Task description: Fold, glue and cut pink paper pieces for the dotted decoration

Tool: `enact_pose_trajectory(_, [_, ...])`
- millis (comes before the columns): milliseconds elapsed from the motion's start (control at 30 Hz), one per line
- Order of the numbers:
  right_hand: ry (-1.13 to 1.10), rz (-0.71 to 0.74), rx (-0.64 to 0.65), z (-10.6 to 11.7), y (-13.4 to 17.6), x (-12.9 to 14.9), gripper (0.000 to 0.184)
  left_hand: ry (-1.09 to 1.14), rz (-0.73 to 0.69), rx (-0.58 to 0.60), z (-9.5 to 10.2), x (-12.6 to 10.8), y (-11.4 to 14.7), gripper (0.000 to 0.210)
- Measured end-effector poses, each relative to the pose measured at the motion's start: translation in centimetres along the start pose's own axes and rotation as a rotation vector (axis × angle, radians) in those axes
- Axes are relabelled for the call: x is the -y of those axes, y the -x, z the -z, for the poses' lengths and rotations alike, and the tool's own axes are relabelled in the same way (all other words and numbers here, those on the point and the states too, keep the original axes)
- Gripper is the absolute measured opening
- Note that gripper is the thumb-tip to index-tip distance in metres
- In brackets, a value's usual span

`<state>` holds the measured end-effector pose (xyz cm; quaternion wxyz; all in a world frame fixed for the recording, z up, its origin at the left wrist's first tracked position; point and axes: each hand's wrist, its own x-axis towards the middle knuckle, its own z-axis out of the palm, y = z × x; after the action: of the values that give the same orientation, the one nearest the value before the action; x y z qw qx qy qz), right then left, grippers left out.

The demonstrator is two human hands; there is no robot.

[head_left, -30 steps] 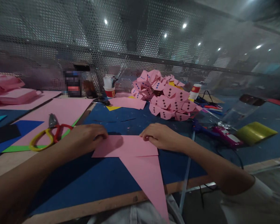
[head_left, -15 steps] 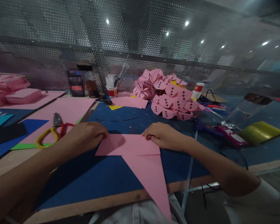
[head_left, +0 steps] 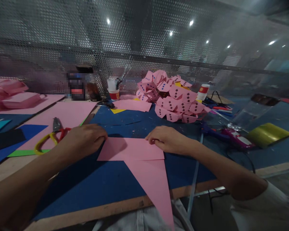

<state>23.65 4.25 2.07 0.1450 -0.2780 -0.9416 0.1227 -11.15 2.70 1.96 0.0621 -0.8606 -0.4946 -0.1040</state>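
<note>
Fingers of left hand (head_left: 91, 136) and right hand (head_left: 166, 139) pinching far edge of pink paper (head_left: 135, 150), red-banded cup (head_left: 114, 95) beyond, marking unreadable

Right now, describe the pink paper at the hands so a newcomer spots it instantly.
Start at the blue tabletop and go toward its near edge. The pink paper lies there, with the left hand and right hand at its far edge. It is plain, unlike the diamond-printed pink pile behind it, and its tapering part runs out past the tabletop's near edge.
</note>
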Motion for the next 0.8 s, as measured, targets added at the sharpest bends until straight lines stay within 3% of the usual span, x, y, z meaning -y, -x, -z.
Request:
enact_pose_trajectory(200, [0.012, -0.001, 0.01, 0.0, -0.1, 0.1, 0.027, -0.018, -0.02, -0.149, -0.3, -1.2, -0.1, 0.026])
enact_pose_trajectory(400, [0.047, -0.017, -0.013, -0.4, -0.2, 0.1, 0.024, 0.121, -0.099, -0.032, -2.4, -1.3, -0.6, 0.031])
enact_pose_trajectory(800, [0.131, -0.116, -0.014, -1.0, -0.4, -0.2, 0.015, 0.226, -0.086, -0.065, -3.7, -1.0, -0.6, 0.021])
